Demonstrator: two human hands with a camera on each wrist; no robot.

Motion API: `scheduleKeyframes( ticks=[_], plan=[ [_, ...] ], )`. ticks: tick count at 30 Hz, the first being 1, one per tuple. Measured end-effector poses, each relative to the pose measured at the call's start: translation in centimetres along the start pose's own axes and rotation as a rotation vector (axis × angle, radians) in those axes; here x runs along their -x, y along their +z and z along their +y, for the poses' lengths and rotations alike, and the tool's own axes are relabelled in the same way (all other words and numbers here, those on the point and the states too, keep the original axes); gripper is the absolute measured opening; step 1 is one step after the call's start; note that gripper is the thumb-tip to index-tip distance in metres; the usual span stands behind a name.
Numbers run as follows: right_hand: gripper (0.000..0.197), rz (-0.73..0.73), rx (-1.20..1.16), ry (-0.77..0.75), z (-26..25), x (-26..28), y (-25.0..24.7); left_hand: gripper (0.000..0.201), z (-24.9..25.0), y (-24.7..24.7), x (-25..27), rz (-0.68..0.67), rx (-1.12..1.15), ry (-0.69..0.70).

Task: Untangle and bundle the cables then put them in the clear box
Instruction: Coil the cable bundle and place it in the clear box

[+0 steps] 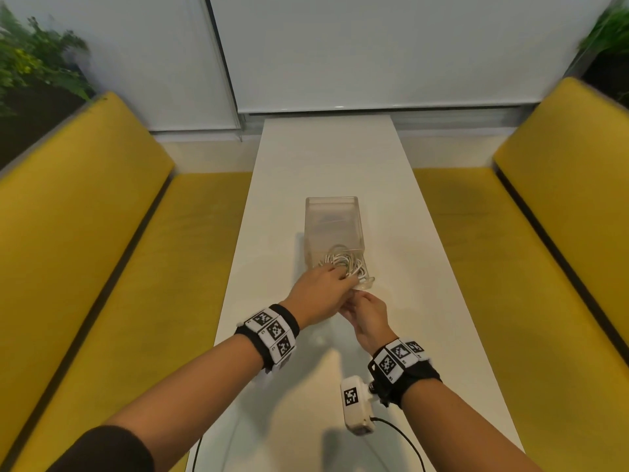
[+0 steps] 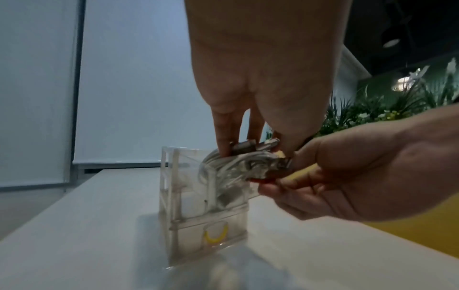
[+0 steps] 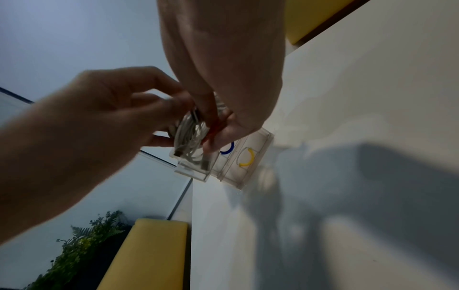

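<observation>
A clear box (image 1: 332, 206) stands on the white table (image 1: 326, 155). A coiled bundle of white cables (image 1: 345, 264) sits at the top of the box's near end, half inside. My left hand (image 1: 335, 272) grips the bundle from above, with fingertips (image 2: 223, 147) on the coils (image 2: 231, 166). My right hand (image 1: 354, 296) pinches the bundle's near side (image 3: 188, 135), where something red (image 2: 261, 179) shows between its fingers. Through the box wall (image 3: 258, 137) a blue ring (image 3: 227, 150) and a yellow ring (image 3: 247, 157) are visible lower down.
Yellow benches (image 1: 112, 216) (image 1: 531, 212) run along both long sides of the table. A white camera unit (image 1: 355, 403) with a black lead hangs under my right wrist. Plants (image 1: 30, 59) stand behind the benches.
</observation>
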State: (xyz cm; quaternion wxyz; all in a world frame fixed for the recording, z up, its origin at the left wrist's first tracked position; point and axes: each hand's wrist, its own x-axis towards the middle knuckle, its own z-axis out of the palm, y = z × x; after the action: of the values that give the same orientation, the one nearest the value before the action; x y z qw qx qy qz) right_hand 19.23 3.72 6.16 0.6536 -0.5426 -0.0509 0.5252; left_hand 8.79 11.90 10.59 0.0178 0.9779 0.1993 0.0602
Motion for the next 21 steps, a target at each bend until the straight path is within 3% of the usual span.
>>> scheduleKeyframes(
  ticks=[6, 8, 11, 13, 15, 18, 21],
  plan=[
    [0.017, -0.013, -0.047, 0.020, -0.2, 0.2, 0.4, 0.037, -1.6, 0.1, -0.2, 0.065, 0.032, 0.013],
    [0.016, 0.004, -0.045, 0.027, 0.0, 0.1, 0.4, 0.031, -1.6, 0.0, -0.6, 0.054, -0.015, -0.009],
    [0.012, 0.026, -0.050, 0.030, 0.1, -0.1, 0.3, 0.005, -1.6, -0.2, -1.4, 0.020, -0.129, -0.044],
    [0.011, 0.027, -0.046, 0.033, 0.0, -0.2, 0.4, 0.018, -1.3, -0.2, -1.9, -0.023, -0.151, -0.066],
    [0.007, 0.016, -0.053, 0.036, -0.1, -0.1, 0.6, 0.026, -0.6, -0.3, -2.5, -0.054, -0.166, -0.130],
    [0.006, 0.027, -0.051, 0.052, -0.2, -0.1, 0.9, 0.025, 0.3, -0.6, -4.2, -0.103, -0.169, -0.335],
    [0.006, 0.040, -0.071, 0.067, -0.3, -0.2, 0.8, 0.013, -0.3, -1.0, -5.9, -0.081, 0.046, -0.392]
  ],
)
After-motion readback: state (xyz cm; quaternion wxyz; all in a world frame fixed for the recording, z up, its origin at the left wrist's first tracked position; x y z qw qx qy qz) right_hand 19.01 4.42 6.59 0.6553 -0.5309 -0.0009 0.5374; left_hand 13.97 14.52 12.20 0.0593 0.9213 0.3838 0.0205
